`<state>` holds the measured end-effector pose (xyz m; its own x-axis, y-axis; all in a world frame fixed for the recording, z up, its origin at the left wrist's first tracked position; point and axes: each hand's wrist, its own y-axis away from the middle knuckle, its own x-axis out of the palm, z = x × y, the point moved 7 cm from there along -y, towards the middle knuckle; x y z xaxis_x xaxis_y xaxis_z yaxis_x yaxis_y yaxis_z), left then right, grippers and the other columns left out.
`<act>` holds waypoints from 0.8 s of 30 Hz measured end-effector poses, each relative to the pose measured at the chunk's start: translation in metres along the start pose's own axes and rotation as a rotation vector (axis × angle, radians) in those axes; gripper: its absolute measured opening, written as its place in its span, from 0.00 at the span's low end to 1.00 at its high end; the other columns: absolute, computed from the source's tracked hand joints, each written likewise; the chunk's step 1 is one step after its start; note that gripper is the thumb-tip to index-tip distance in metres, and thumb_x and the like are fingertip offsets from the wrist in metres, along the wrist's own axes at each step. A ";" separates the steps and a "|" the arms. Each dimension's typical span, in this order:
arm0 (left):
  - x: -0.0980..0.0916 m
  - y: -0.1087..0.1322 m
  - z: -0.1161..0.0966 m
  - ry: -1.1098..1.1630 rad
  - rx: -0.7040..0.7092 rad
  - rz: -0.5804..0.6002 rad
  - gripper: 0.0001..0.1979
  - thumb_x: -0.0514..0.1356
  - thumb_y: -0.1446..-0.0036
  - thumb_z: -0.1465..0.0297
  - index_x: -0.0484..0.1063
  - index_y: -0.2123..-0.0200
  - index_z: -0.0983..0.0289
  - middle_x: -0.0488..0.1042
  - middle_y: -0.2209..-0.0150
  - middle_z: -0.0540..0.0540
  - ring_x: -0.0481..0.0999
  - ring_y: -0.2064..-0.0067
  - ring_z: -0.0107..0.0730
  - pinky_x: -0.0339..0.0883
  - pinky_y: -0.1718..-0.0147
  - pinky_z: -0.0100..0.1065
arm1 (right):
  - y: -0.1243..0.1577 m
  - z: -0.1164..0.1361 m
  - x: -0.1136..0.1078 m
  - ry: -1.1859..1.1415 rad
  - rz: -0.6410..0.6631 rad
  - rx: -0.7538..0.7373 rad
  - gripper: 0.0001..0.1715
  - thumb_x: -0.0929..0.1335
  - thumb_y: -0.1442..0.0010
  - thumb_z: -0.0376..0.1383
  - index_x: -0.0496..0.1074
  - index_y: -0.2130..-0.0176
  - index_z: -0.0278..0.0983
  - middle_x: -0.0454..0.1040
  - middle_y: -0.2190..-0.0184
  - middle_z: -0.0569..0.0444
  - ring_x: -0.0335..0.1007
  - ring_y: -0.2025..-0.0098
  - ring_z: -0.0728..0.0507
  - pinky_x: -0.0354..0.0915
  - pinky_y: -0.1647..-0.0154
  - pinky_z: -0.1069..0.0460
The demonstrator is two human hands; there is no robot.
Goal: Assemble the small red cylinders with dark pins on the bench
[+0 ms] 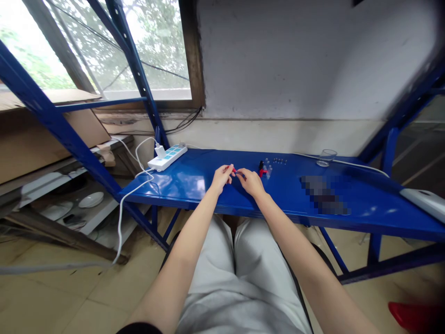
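My left hand [222, 178] is closed in a pinch on a small red piece [234, 170] above the blue table [187, 185]. Facing it, my right hand [251, 181] has its fingers pinched together at the right end of that piece; what lies between them is too small to make out. Just beyond my right hand are more red parts [263, 173], a small black part [261, 164] and several clear little cylinders [269, 172]. Tiny metallic pieces [280, 161] lie in a loose group farther back.
A white power strip [168, 157] with a plug and white cable sits at the back left. A clear glass [326, 158] stands at the back right. To the right are a blurred-out dark object [323, 195] and a white device [424, 203]. Blue posts [134, 60] frame the table.
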<state>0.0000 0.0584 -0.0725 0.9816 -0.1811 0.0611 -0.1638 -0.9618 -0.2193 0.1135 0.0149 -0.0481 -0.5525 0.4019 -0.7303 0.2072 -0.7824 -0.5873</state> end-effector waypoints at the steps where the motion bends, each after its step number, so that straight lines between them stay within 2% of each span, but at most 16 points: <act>1: 0.002 0.001 -0.001 0.008 0.001 0.023 0.16 0.58 0.48 0.59 0.67 0.66 0.67 0.69 0.76 0.49 0.62 0.86 0.15 0.48 0.87 0.22 | 0.000 -0.001 0.000 0.010 0.003 0.018 0.13 0.59 0.39 0.37 0.69 0.58 0.37 0.75 0.63 0.50 0.69 0.65 0.45 0.59 0.63 0.52; 3: 0.005 0.002 -0.002 0.024 0.005 0.059 0.16 0.61 0.50 0.61 0.68 0.64 0.67 0.70 0.75 0.49 0.63 0.84 0.15 0.49 0.87 0.22 | 0.001 -0.003 -0.001 0.028 -0.009 0.038 0.13 0.59 0.39 0.37 0.70 0.59 0.37 0.74 0.64 0.50 0.69 0.65 0.45 0.59 0.63 0.52; 5: 0.003 0.003 -0.005 0.033 0.019 0.044 0.15 0.61 0.51 0.63 0.68 0.63 0.67 0.70 0.74 0.50 0.63 0.84 0.15 0.49 0.86 0.22 | 0.001 -0.002 -0.003 0.047 -0.041 0.035 0.13 0.60 0.40 0.37 0.71 0.60 0.37 0.73 0.64 0.49 0.68 0.65 0.45 0.59 0.64 0.52; 10: -0.016 0.002 -0.009 0.038 0.091 -0.223 0.14 0.59 0.49 0.62 0.69 0.65 0.68 0.69 0.75 0.50 0.60 0.83 0.15 0.49 0.85 0.23 | 0.000 -0.007 -0.009 0.048 -0.094 0.063 0.13 0.61 0.41 0.38 0.72 0.63 0.36 0.71 0.65 0.47 0.67 0.64 0.44 0.61 0.66 0.52; 12: -0.015 0.001 -0.009 -0.008 0.124 -0.240 0.14 0.59 0.50 0.62 0.69 0.66 0.68 0.70 0.75 0.51 0.63 0.80 0.18 0.53 0.83 0.23 | 0.000 -0.016 -0.014 0.011 -0.093 0.120 0.13 0.62 0.42 0.38 0.72 0.64 0.35 0.71 0.68 0.49 0.67 0.66 0.45 0.61 0.66 0.52; 15: 0.002 -0.001 -0.015 -0.203 0.196 -0.119 0.13 0.61 0.53 0.63 0.71 0.68 0.68 0.72 0.73 0.53 0.66 0.75 0.22 0.59 0.76 0.25 | 0.008 -0.038 -0.030 -0.064 -0.061 0.270 0.12 0.64 0.45 0.39 0.73 0.64 0.35 0.73 0.71 0.51 0.68 0.69 0.47 0.62 0.66 0.53; 19: 0.040 -0.001 -0.023 -0.530 0.281 0.079 0.11 0.62 0.54 0.64 0.74 0.70 0.67 0.74 0.72 0.54 0.68 0.73 0.26 0.61 0.71 0.29 | 0.027 -0.075 -0.056 -0.091 0.007 0.493 0.09 0.67 0.49 0.38 0.74 0.68 0.36 0.76 0.73 0.51 0.71 0.69 0.46 0.62 0.68 0.54; 21: 0.058 -0.002 -0.023 -0.635 0.289 0.128 0.11 0.63 0.55 0.64 0.74 0.72 0.66 0.74 0.73 0.55 0.68 0.73 0.28 0.61 0.70 0.30 | 0.037 -0.089 -0.063 -0.095 0.050 0.572 0.07 0.67 0.50 0.36 0.74 0.70 0.36 0.76 0.74 0.52 0.71 0.70 0.46 0.61 0.69 0.55; 24: 0.080 -0.003 -0.017 -0.728 0.249 0.135 0.09 0.64 0.56 0.64 0.74 0.75 0.65 0.73 0.75 0.54 0.69 0.73 0.30 0.60 0.71 0.31 | 0.046 -0.102 -0.068 -0.034 0.037 0.627 0.07 0.67 0.50 0.37 0.74 0.70 0.36 0.76 0.75 0.52 0.72 0.69 0.46 0.60 0.70 0.55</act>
<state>0.0770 0.0434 -0.0500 0.7864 -0.0301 -0.6170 -0.3438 -0.8512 -0.3966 0.2429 -0.0001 -0.0606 -0.5816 0.3622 -0.7284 -0.2810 -0.9297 -0.2380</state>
